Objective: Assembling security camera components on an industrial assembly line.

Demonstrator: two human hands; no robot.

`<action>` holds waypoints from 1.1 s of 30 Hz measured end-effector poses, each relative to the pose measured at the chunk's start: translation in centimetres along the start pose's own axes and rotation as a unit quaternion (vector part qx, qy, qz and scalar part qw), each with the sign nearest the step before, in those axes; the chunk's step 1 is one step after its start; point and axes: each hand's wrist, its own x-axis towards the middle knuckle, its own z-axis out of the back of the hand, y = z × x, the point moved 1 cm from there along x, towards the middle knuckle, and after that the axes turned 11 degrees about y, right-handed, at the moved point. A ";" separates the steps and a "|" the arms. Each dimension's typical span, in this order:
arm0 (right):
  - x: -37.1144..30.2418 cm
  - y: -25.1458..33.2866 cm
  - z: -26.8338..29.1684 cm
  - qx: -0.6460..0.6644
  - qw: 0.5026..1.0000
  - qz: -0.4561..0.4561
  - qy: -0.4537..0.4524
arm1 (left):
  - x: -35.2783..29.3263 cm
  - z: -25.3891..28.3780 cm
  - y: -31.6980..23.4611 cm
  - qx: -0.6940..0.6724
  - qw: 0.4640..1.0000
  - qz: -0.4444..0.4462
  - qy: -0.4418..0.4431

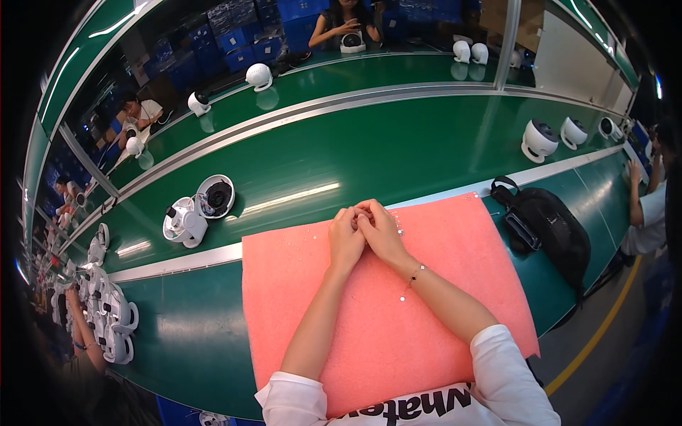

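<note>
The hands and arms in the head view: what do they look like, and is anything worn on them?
The left hand and right hand are bare, with no gloves. The left sleeve and right sleeve are white and short, leaving the forearms uncovered. A thin bracelet with small charms circles the right wrist.

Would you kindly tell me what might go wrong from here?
The right hand is close to small shiny bits on the pink mat, so it might scatter them. The bracelet on that wrist might snag or drag through them. The black bag lies near the table's edge and could slip off if knocked.
</note>
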 end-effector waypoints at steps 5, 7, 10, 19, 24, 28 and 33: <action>0.4 0.0 -0.7 0.016 1.000 -0.003 0.015 | 0.2 0.7 0.6 -0.003 0.999 -0.003 -0.034; 0.6 -0.5 -0.9 0.065 0.998 0.006 0.026 | 0.6 1.3 0.7 -0.009 0.998 -0.008 -0.064; 0.2 0.1 -0.1 -0.034 0.999 0.005 0.039 | 2.2 5.2 0.8 -0.160 0.972 0.084 -0.147; -0.9 1.9 -2.2 -0.146 0.985 0.034 0.080 | -3.4 28.2 15.6 -0.205 0.757 0.258 -0.563; -1.0 2.4 -2.3 -0.192 0.976 0.055 0.086 | -3.6 28.7 16.3 -0.333 0.819 0.142 -0.446; -0.9 2.0 -2.1 -0.190 0.976 0.053 0.096 | -3.0 27.9 15.1 -0.297 0.827 0.199 -0.434; -1.0 1.9 -2.7 -0.221 0.965 0.109 0.085 | -2.6 28.5 16.2 -0.337 0.818 0.217 -0.413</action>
